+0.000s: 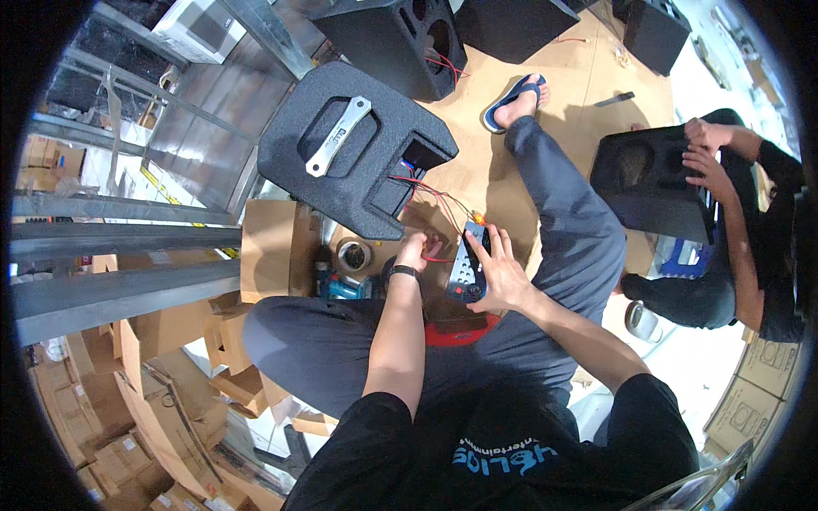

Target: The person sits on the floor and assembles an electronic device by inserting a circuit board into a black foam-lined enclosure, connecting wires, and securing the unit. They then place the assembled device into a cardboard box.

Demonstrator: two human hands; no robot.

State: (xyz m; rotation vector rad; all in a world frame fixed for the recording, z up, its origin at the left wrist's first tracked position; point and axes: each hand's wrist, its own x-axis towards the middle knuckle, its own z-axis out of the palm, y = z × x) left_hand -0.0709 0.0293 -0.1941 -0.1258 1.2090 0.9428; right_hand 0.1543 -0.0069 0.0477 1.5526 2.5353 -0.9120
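My right hand (504, 277) grips a control panel (461, 274) with knobs and buttons, its thumb at the near end and fingers over the far end. My left hand (416, 253), fingers curled, is closed at a thin red wire (440, 259) that runs to the panel; its fingertips are partly hidden. Red and black wires (439, 198) lead from the panel into the opening of a black speaker cabinet (285, 153). The cabinet lies tilted in front of me, a silver handle (338, 136) on its upper face.
Behind stand more black speaker cabinets (388, 43). At right another person's hands (709, 153) rest on a cabinet (609, 175). A tape roll (354, 255) and teal power tool (348, 288) lie beside my left knee. Metal rack beams (128, 285) and cardboard boxes (277, 251) stand left.
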